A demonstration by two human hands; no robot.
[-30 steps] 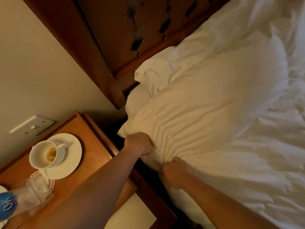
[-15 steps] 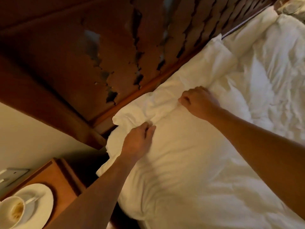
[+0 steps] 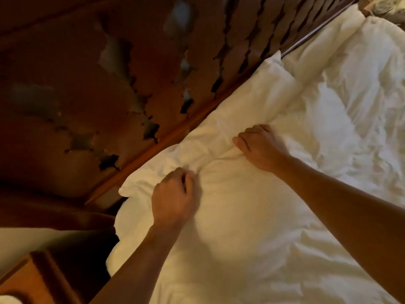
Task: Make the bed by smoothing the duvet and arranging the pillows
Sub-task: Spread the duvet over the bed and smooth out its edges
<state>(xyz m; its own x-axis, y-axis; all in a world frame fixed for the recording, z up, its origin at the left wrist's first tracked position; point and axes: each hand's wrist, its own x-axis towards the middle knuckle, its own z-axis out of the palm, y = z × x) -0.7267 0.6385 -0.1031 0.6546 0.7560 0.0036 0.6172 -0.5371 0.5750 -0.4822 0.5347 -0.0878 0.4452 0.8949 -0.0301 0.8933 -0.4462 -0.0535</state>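
— Room behind the white pillow?
— Hardly; the dark carved wooden headboard stands against it.
— Left side?
— A shadowed gap, then the brown wooden bedside surface, I think. The rumpled white duvet lies open rightward.

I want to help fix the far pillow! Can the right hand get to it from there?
Probably yes. The right hand grips the near pillow at its top edge, and only rumpled duvet lies between it and the far pillow. It may take a lean.
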